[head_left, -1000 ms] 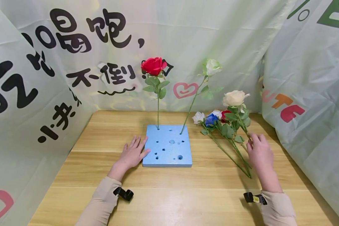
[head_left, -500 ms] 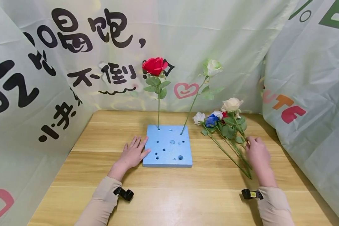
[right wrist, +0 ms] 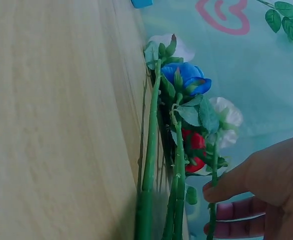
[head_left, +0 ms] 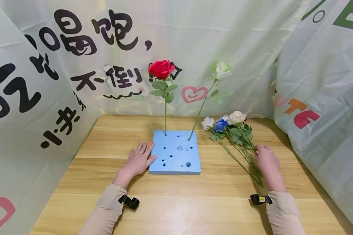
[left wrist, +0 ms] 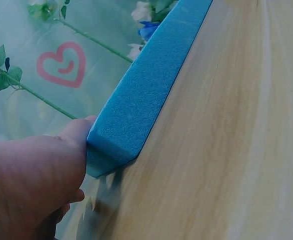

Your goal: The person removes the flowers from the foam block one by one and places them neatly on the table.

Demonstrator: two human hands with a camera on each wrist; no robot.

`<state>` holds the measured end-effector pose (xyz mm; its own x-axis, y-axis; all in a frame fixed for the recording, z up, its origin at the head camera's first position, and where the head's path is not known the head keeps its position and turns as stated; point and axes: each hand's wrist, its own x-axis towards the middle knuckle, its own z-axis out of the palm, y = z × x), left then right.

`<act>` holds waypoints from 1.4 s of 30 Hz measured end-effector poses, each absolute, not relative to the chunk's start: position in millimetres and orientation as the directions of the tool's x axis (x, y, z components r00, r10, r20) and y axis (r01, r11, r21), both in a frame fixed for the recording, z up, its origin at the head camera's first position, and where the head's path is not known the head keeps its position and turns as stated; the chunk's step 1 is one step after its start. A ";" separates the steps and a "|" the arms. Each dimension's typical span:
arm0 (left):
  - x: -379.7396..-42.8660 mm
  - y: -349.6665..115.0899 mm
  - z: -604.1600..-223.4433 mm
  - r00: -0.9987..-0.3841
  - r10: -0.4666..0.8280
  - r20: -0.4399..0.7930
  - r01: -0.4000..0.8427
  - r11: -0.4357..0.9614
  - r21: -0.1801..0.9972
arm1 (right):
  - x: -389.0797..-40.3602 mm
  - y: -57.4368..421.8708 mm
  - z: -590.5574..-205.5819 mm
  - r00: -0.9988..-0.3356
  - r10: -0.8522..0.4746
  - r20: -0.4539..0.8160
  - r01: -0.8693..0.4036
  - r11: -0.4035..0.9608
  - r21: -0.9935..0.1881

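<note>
My left hand (head_left: pixel 136 162) lies with fingers spread at the left side of a blue foam board (head_left: pixel 176 163), thumb over its edge. A red artificial rose (head_left: pixel 161 69) stands upright in a back hole of the board; a white-green rose (head_left: pixel 223 70) leans right from another hole. At the right, my right hand (head_left: pixel 267 164) pinches the stem of a cream rose (head_left: pixel 237 117) between thumb and fingers. Its bloom is low, over the pile of loose roses. In that pile are a blue rose (head_left: pixel 221 125), a white rose (head_left: pixel 207 123) and a mostly hidden red rose (right wrist: pixel 195 150).
The wooden table (head_left: pixel 170 209) carries everything. Printed cloth (head_left: pixel 238 36) hangs behind it and along both sides. Several holes of different sizes dot the board. Loose green stems (head_left: pixel 238 162) slant toward the front right, beside the right hand.
The right hand has moved slightly left, and the cream rose has come down and left onto the pile, its bloom now covering the red one. The left hand and the board stay put.
</note>
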<state>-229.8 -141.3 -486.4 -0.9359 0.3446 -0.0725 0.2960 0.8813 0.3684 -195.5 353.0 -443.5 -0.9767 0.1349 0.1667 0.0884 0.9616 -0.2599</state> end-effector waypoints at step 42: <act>-230.0 -140.4 -487.5 -0.938 0.340 -0.065 0.292 0.878 0.378 | -213.5 297.4 -411.3 -0.921 0.051 0.387 -0.037 0.976 -0.216</act>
<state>-230.0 -140.4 -487.5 -0.9381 0.3401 -0.0650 0.2922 0.8783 0.3785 -213.5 297.4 -411.3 -0.9207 0.0510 0.3870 -0.0367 0.9758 -0.2158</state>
